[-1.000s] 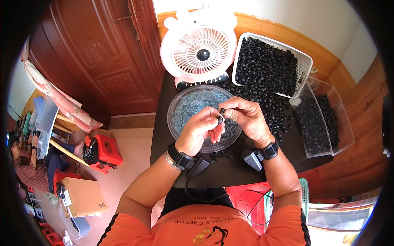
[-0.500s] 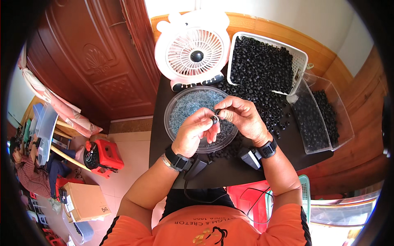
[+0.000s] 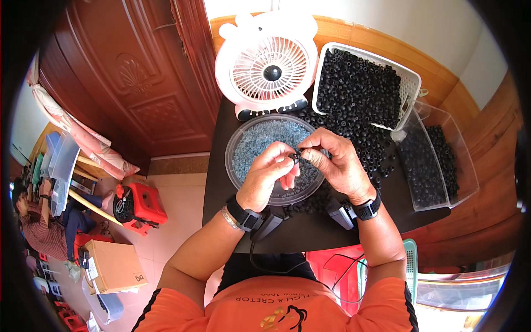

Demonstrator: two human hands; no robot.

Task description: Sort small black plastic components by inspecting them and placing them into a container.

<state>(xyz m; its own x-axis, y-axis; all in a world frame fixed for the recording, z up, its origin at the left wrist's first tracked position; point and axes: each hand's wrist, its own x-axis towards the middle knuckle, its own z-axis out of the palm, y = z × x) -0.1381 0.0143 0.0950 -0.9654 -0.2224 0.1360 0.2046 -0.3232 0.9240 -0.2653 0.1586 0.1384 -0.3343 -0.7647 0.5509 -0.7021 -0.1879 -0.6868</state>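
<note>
My left hand (image 3: 271, 176) and my right hand (image 3: 332, 163) meet above a round clear dish (image 3: 241, 145) filled with tiny blue-grey pieces. Both pinch one small black part (image 3: 297, 157) between thumbs and fingertips. A black band sits on each wrist. Loose black parts (image 3: 371, 160) lie scattered on the dark table (image 3: 221, 182) to the right of the hands.
A white desk fan (image 3: 267, 65) stands behind the dish. A white basket (image 3: 362, 86) and a clear bin (image 3: 437, 160) hold more black parts. Left of the table are a wooden door, a red stool (image 3: 141, 203) and a cardboard box (image 3: 113, 265).
The hands have stayed together over the dish, with only small finger shifts on the black part. The view has shifted slightly.
</note>
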